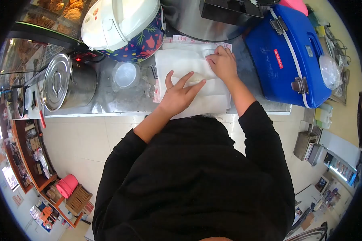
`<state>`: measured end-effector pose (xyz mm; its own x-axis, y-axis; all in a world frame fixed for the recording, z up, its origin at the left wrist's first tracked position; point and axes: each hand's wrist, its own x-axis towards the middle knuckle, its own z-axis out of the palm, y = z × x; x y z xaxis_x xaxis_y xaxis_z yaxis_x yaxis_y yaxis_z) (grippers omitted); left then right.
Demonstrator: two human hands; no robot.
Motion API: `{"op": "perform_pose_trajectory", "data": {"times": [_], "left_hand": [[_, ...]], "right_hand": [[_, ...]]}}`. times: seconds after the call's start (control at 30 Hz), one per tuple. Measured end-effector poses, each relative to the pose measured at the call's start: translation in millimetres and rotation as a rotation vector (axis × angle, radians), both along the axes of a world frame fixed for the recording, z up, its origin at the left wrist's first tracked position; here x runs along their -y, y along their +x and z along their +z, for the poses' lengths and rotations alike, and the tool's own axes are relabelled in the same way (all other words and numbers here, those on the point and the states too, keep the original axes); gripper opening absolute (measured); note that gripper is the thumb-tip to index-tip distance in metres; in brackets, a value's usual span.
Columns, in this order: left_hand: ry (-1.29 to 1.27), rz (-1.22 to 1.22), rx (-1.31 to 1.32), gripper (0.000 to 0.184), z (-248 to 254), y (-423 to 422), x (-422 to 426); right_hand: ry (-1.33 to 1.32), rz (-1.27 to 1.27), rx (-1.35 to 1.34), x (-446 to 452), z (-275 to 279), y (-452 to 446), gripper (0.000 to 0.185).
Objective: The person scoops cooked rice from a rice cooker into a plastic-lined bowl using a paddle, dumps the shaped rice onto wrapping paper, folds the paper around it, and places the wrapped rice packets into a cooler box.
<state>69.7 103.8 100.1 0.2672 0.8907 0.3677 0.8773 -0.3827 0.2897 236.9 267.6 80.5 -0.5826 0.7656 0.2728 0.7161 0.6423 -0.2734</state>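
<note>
A stack of white paper sheets (177, 59) lies on the metal counter in front of me, with red-printed paper (189, 39) showing beneath it. My left hand (177, 95) rests on the sheets, fingers spread and palm down. By its fingertips is a small off-white lump (195, 80), partly covered by the hand; its kind is unclear. At the upper right of the stack, my right hand (223, 64) has its fingers curled, thumb and fingertips pinched at a raised, whitish bit of the paper.
A clear plastic tub (126, 75) and a lidded steel pot (70, 82) stand left on the metal counter (104, 102). Behind is a flowered rice cooker (132, 44). To the right sits a blue cooler box (285, 56). Fried food (73, 13) fills a case at upper left.
</note>
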Motion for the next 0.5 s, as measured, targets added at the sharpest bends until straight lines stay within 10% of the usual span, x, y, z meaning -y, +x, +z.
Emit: {"op": "perform_pose_trajectory", "data": {"times": [0.07,0.17,0.37,0.5], "left_hand": [[-0.038,0.034,0.075,0.055,4.5,-1.1,-8.9],[-0.120,0.087,0.146,0.069,6.7,-5.4,-22.1],[-0.092,0.292,0.078,0.093,21.5,-12.1,-34.4],[-0.117,0.233,-0.056,0.079,34.0,-13.3,-35.7]], "right_hand": [[0.115,0.072,-0.075,4.3,23.0,-4.2,0.014],[-0.480,0.192,-0.452,-9.0,21.4,-7.7,0.011],[-0.782,0.318,-0.219,5.8,89.5,-1.7,0.012],[-0.310,0.586,0.117,26.5,86.9,22.8,0.024]]}}
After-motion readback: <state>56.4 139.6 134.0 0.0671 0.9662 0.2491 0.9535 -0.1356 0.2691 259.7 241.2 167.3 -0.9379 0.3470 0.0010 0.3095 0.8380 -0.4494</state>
